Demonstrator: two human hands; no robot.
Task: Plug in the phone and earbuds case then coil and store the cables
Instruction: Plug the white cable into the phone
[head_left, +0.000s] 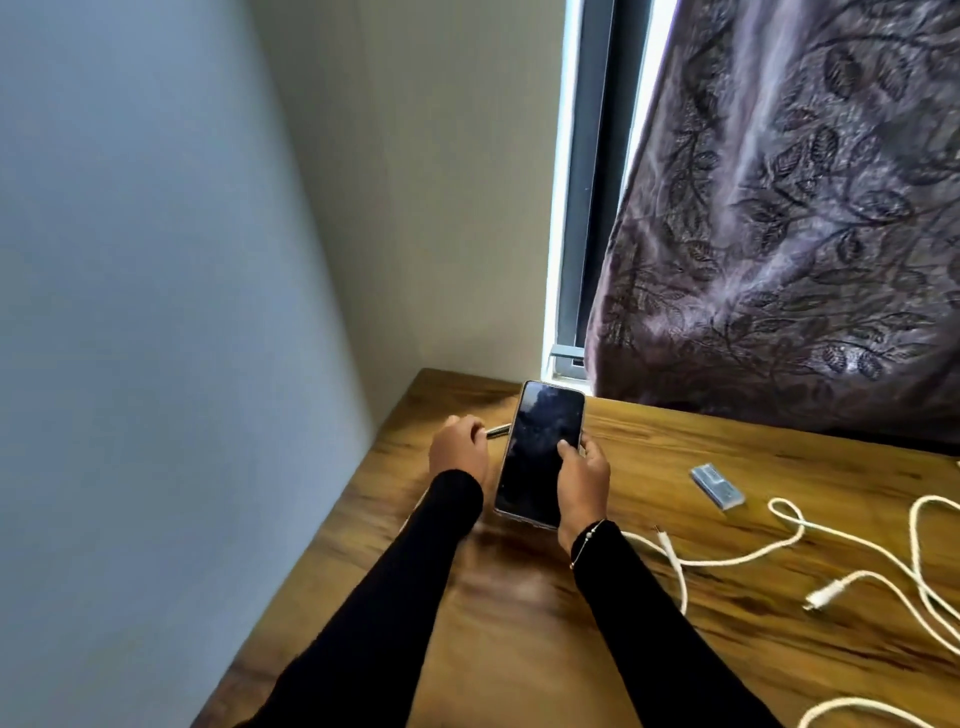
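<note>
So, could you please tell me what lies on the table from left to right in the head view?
Left hand → phone, gripped by the right hand → small clear case → white cables.

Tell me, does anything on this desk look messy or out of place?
Only the white cables: they sprawl in loose, crossing loops over the table's right side, uncoiled, plug ends lying free. The phone looks undamaged in the right hand.

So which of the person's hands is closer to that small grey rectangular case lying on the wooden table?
Right. The right hand, gripping the black phone, sits just left of the small grey rectangular case; the left hand is farther away, beyond the phone.
</note>
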